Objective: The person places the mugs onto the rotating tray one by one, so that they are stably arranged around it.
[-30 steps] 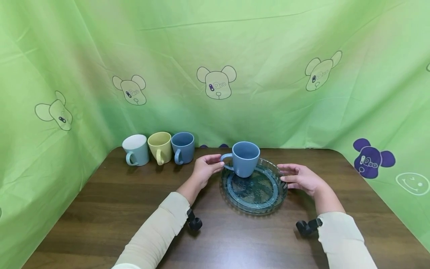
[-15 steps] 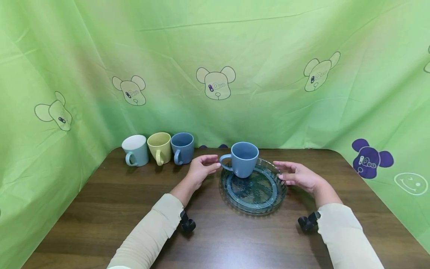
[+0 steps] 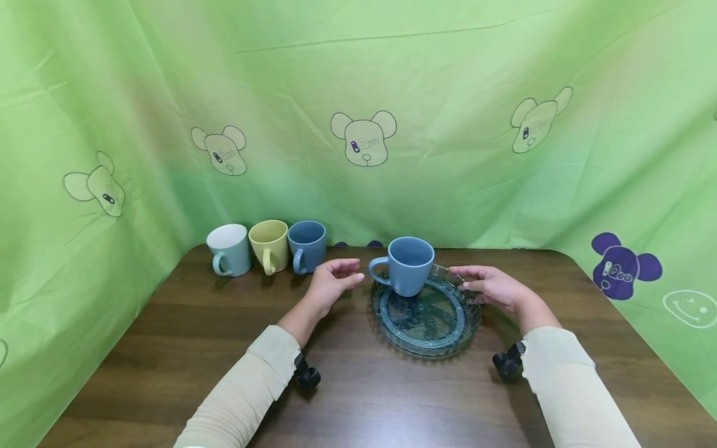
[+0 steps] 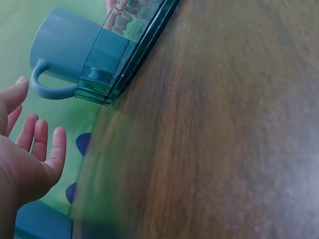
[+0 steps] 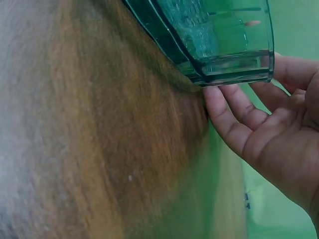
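Note:
A blue mug [image 3: 411,267] stands upright in a bluish-green glass dish [image 3: 426,343], towards its back left, handle pointing left. Left of that handle is my left hand [image 3: 327,289], fingers loosely extended, holding nothing. The left wrist view shows a gap between my left hand [image 4: 30,159] and the mug's handle [image 4: 52,92]. At the dish's right side is my right hand [image 3: 498,289], its fingertips by the rim. In the right wrist view, fingers of my right hand [image 5: 279,119] touch the outer glass wall and the thumb reaches the rim; part of the thumb is hidden.
At the back left, a light blue mug [image 3: 234,255], a yellow mug [image 3: 274,239] and a darker blue mug [image 3: 311,246] stand in a row on the brown wooden table [image 3: 358,398]. A green printed curtain [image 3: 437,186] hangs behind and at the sides.
My left hand has moved left, away from the blue mug's handle. My right hand has shifted left, its fingers now further over the dish's rim. The mug and dish stay put.

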A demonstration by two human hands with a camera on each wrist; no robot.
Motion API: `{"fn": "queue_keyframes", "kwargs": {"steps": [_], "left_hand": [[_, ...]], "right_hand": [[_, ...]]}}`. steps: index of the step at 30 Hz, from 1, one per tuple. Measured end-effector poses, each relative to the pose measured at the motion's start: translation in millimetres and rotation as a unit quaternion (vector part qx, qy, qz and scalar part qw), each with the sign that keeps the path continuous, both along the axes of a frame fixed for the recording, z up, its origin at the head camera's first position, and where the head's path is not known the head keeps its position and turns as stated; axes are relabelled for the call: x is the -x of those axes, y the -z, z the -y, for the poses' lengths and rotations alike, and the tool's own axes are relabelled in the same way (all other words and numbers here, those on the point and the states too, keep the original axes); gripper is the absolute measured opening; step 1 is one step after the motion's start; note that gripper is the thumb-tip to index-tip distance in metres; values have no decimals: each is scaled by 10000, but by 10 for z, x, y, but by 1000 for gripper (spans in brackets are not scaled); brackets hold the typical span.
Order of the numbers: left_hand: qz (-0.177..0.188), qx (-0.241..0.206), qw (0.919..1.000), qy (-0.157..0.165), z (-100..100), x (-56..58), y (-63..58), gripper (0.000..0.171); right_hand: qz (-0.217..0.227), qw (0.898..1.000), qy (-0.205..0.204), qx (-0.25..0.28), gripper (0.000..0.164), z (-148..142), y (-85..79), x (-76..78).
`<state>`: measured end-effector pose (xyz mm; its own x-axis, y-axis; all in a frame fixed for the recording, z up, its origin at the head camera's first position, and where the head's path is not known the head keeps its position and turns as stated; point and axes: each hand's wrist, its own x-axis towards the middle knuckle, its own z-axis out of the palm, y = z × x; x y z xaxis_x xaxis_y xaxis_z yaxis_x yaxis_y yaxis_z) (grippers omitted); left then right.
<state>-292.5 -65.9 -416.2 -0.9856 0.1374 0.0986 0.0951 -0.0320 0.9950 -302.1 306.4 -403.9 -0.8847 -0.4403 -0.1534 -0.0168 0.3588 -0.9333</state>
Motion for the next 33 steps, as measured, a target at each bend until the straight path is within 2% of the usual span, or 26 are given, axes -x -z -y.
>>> {"fn": "queue_keyframes", "kwargs": {"steps": [4,7,17,27,33], "left_hand": [[-61,31,10000,-57,23,-27,3,40],[-210,5,9995,-229,33,-51,10,39],[-1057,-41,9910,-816,88,-136,-17,31],[-1245,-316,9874,-927,199,-199,-38,34],[-1354,-327,9865,-866,271,-236,-24,39]], "right_hand": [[55,10000,22,-24,54,16,-11,-7],[75,10000,19,-33,55,18,-10,-20],[-20,9998,173,-126,55,-21,-6,-69],[-104,9998,187,-21,56,-28,18,-114],[-160,9996,245,20,55,-29,34,-147]]}}
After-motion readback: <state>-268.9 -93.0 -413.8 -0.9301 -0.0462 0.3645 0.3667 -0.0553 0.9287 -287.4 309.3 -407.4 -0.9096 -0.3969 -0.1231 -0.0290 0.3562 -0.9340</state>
